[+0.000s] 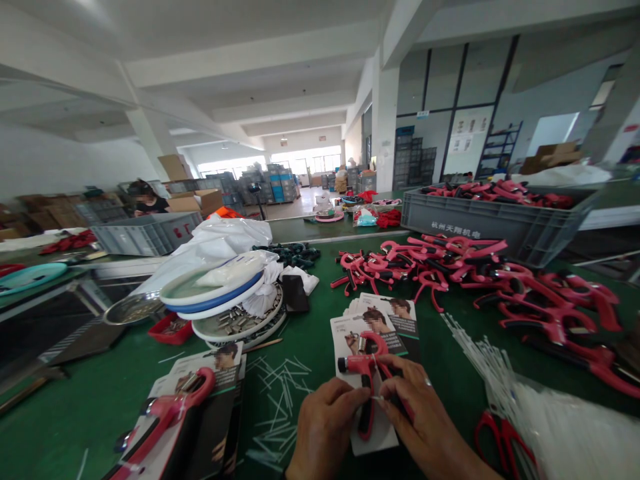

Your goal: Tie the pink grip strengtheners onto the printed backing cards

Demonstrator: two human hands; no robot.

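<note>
A red and black hand grip (pixel 367 363) lies on a printed card (pixel 345 337) in front of me. My left hand (pixel 325 423) is at the grip's left handle, thumb and forefinger pinched near a thin white cable tie (pixel 376 398). From the right, my right hand (pixel 417 403) meets it at the same tie, its fingers closed by the right handle. The tie runs between the two fingertips. More printed cards (pixel 403 313) are stacked just behind. At the lower left, another red grip (pixel 163 417) rests on a stack of cards.
Red grips (pixel 430 267) pile up behind and right, before a full grey crate (pixel 475 223). White cable ties (pixel 565 413) and red scissors (pixel 503 440) lie right; loose tie pieces (pixel 283 393) left. Stacked round trays (pixel 215 293) and a red dish (pixel 173 330) stand left. A person (pixel 147 199) is far left.
</note>
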